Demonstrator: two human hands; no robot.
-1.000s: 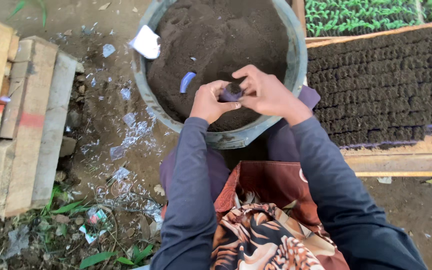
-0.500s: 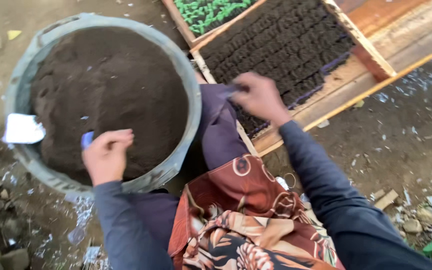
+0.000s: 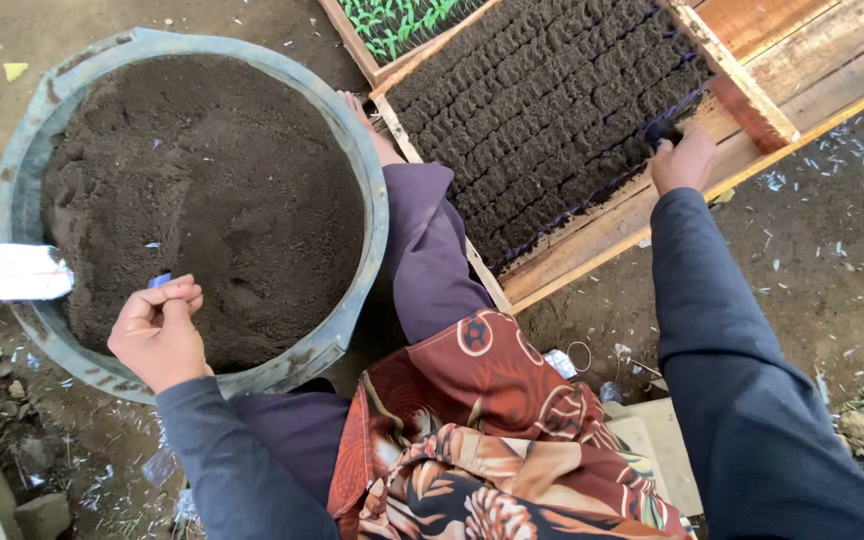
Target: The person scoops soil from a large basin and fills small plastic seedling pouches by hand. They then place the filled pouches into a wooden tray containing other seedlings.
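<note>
Since the earlier frame: the right hand (image 3: 683, 160) has been carried farther out, to the tray's far end.
Left hand (image 3: 157, 330): fingers are pinched on a small blue plastic piece (image 3: 159, 280), kept over the soil basin (image 3: 367, 190) within reach.
Right hand: fingers are closed on a dark soil-filled pot (image 3: 663, 130), pressed against the last row in the wooden tray (image 3: 592, 235).
</note>
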